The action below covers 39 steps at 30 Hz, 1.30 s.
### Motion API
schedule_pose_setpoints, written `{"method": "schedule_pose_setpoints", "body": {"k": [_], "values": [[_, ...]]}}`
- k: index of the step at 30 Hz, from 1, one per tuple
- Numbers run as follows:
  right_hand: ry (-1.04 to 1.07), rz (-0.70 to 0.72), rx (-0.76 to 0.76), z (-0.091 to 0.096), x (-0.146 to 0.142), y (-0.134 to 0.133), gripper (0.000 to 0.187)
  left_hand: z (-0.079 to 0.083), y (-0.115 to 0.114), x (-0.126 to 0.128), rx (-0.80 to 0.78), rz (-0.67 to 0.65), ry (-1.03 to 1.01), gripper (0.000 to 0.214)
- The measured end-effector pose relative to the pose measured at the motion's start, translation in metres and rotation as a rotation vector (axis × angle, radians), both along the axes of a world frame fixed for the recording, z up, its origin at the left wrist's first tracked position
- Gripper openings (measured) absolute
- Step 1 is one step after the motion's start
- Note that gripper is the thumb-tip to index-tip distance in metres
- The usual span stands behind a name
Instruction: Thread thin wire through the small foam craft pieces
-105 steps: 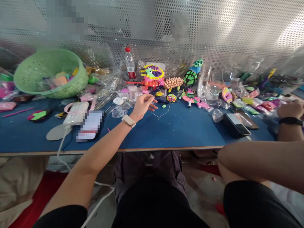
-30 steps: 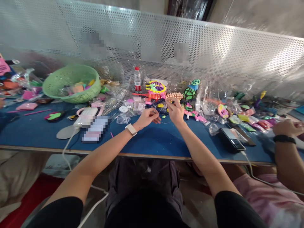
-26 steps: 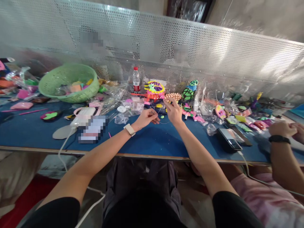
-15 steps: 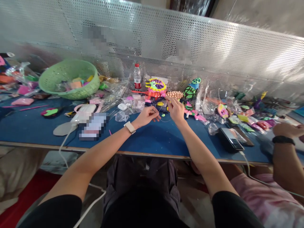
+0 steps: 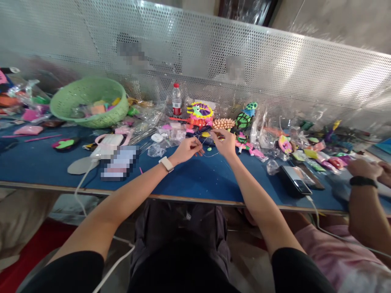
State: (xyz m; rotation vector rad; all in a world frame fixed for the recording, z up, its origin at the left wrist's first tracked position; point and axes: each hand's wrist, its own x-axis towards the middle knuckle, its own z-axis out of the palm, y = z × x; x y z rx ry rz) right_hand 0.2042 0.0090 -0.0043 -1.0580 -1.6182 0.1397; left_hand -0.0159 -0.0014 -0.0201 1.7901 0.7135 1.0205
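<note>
A thin, pale thread or wire (image 5: 210,156) hangs in a loose loop between my hands above the blue tabletop. My left hand (image 5: 187,150), with a light band on its wrist, pinches it between thumb and fingertips. Opposite, my right hand (image 5: 226,143) has thumb and forefinger pressed together on the other stretch of it. Behind them lie dark blue pieces with a yellow spot (image 5: 206,134). Colourful clay-like figures stand farther back: one with a yellow-edged frill (image 5: 200,112), a peach spiky one (image 5: 224,123) and a green-and-black one (image 5: 243,120).
At left are a green basket (image 5: 88,122) and a phone (image 5: 120,163). A red-capped bottle (image 5: 176,99) stands by the perforated metal panel (image 5: 201,49). Clear bags and coloured packets fill the right, near a dark device (image 5: 295,181). A co-worker's hands (image 5: 363,169) are at far right.
My right hand has come slightly nearer and lower, its fingertips drawing in toward the thread. My left hand stays almost in place, still pinching.
</note>
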Motion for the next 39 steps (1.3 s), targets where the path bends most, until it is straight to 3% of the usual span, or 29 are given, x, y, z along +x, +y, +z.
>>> {"method": "schedule_pose_setpoints", "body": {"k": [10,16,27,32,39], "values": [[0.191,0.148,-0.187,0.001,0.003,0.007,0.029,-0.006,0.003,0.001,0.049,0.03,0.021,0.037],[0.294,0.213,-0.261,-0.001,0.001,0.008,0.044,-0.007,0.005,0.0,0.046,0.042,0.004,0.033],[0.423,0.277,-0.389,0.0,0.002,0.013,0.046,-0.003,0.004,0.0,0.051,0.043,0.006,0.034],[0.304,0.301,-0.275,0.002,0.003,0.008,0.036,-0.001,0.005,0.001,-0.018,0.061,-0.054,0.033],[-0.11,0.171,0.01,0.003,0.009,0.004,0.031,0.003,0.005,0.0,-0.13,0.062,-0.109,0.029]]}}
